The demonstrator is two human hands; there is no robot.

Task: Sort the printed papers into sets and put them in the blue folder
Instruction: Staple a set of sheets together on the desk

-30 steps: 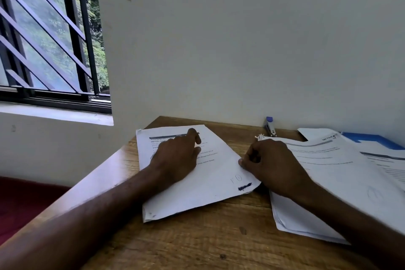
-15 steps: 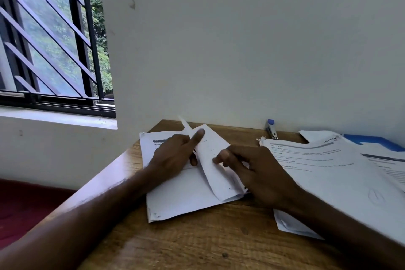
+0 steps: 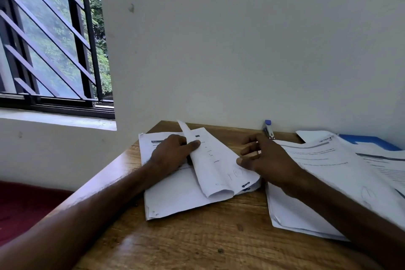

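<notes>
A wooden table (image 3: 219,237) with a glossy, grained top is set against a plain white wall (image 3: 241,39). At the table's far edge, close to the wall, a small stapler (image 3: 269,130) with a blue cap is laid. Beyond the table's left side, a window (image 3: 48,39) fitted with dark slanted bars is seen above a white sill (image 3: 57,119), and green foliage (image 3: 100,61) is visible through it. Below the table's left edge, a dark red surface (image 3: 19,204) is seen.
</notes>
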